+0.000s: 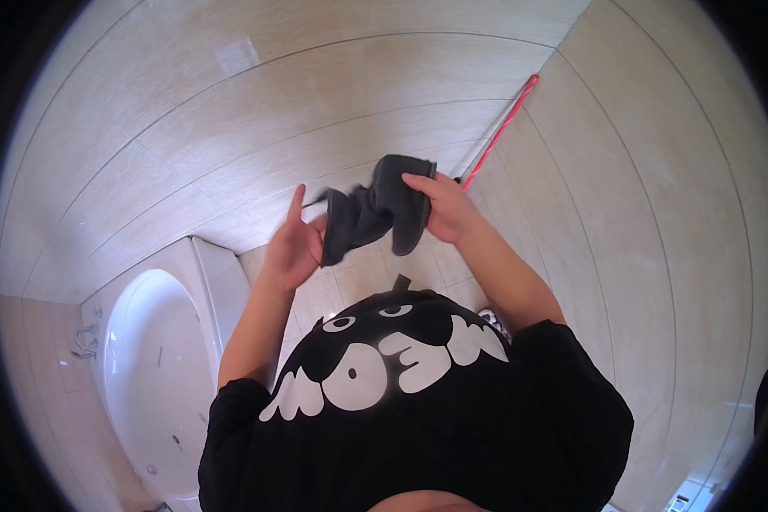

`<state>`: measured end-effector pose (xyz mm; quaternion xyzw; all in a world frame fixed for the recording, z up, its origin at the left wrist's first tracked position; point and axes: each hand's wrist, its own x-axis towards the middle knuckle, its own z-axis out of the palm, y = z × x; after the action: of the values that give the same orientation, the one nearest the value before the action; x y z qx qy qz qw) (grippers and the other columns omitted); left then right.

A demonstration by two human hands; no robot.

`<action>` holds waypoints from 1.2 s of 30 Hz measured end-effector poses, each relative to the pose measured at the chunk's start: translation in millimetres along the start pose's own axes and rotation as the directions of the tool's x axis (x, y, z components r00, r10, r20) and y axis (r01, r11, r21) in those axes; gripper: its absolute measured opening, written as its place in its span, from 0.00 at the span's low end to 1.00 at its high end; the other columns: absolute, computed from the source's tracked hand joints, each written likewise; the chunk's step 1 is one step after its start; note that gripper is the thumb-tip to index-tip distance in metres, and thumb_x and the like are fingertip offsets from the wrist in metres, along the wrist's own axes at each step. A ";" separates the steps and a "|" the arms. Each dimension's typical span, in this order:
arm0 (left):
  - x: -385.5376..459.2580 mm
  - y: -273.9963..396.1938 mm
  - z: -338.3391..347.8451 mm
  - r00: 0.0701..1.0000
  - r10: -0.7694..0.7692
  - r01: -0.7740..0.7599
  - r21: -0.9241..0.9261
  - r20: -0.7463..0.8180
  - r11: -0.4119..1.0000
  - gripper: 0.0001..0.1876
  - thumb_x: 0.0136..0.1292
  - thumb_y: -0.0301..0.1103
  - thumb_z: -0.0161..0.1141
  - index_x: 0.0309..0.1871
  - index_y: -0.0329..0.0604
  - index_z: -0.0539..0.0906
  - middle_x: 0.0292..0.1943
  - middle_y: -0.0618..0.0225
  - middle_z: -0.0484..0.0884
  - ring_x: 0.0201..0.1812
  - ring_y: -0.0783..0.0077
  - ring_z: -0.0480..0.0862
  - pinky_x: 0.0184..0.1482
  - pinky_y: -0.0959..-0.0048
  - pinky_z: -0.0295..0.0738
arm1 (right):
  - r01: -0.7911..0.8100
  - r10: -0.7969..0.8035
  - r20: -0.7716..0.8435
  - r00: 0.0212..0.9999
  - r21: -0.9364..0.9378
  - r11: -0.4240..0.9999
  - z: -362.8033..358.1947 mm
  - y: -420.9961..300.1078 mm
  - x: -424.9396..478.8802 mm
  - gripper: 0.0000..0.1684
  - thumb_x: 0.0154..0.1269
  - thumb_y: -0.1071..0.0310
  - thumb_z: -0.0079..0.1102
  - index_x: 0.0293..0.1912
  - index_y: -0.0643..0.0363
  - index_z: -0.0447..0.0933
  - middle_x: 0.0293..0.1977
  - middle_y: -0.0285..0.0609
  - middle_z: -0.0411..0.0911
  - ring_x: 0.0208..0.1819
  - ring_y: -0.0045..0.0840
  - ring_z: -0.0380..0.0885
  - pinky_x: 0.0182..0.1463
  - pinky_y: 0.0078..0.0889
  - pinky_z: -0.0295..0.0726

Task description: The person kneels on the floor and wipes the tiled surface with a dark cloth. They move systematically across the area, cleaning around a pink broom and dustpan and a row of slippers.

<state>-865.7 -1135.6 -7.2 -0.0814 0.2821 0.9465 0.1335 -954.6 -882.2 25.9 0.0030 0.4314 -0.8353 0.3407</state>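
A dark grey boot [405, 198] with a soft, creased shaft is held sideways in front of my chest, its shaft opening to the left. My right hand [447, 205] grips the foot part from the right, thumb lying across its near face. At the rim of the shaft is my left hand [294, 248], palm turned up and one digit stretched away. Its other fingers go out of sight at the boot's edge; whether they are inside or behind it cannot be seen. A thin dark strap or cord [313, 201] sticks out beside the shaft, slightly blurred.
A white bathtub [201, 275] with a chrome faucet [86, 342] stands at the left. Leaning in the wall corner is a red striped pole [502, 131]. Beige tiled walls [333, 70] rise ahead and at the right, above a tiled floor [358, 272].
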 end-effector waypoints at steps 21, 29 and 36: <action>180.4 42.2 41.4 0.551 0.835 -0.128 0.989 0.013 0.069 0.20 0.59 0.24 0.68 0.57 0.40 0.82 0.44 0.64 0.85 0.47 0.74 0.82 0.52 0.74 0.75 | 0.192 -0.185 0.105 0.977 -0.811 0.553 -137.7 -231.0 126.9 0.18 0.64 0.77 0.61 0.54 0.62 0.77 0.38 0.36 0.81 0.38 0.15 0.78 0.46 0.18 0.77; 206.2 47.9 65.8 0.559 0.819 -0.073 0.992 0.127 -0.105 0.06 0.61 0.24 0.66 0.39 0.39 0.79 0.40 0.67 0.81 0.43 0.73 0.80 0.50 0.74 0.73 | 0.519 -0.450 0.436 0.780 -0.852 0.073 -184.4 -270.8 169.0 0.11 0.61 0.70 0.64 0.43 0.63 0.80 0.33 0.38 0.79 0.36 0.23 0.76 0.47 0.24 0.74; 237.3 62.1 62.9 0.824 0.530 -0.307 0.629 -0.200 0.714 0.03 0.71 0.28 0.57 0.41 0.45 0.74 0.31 0.79 0.75 0.33 0.88 0.73 0.37 0.86 0.68 | 0.153 -0.177 0.009 0.984 -0.550 0.821 -185.6 -272.7 205.1 0.08 0.65 0.69 0.61 0.41 0.62 0.78 0.32 0.34 0.78 0.36 0.16 0.75 0.42 0.20 0.73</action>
<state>-1114.9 -1101.5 22.3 -0.1451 0.5831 0.7894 -0.1257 -1321.7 -756.4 44.0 -0.1144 0.6584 -0.7026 0.2446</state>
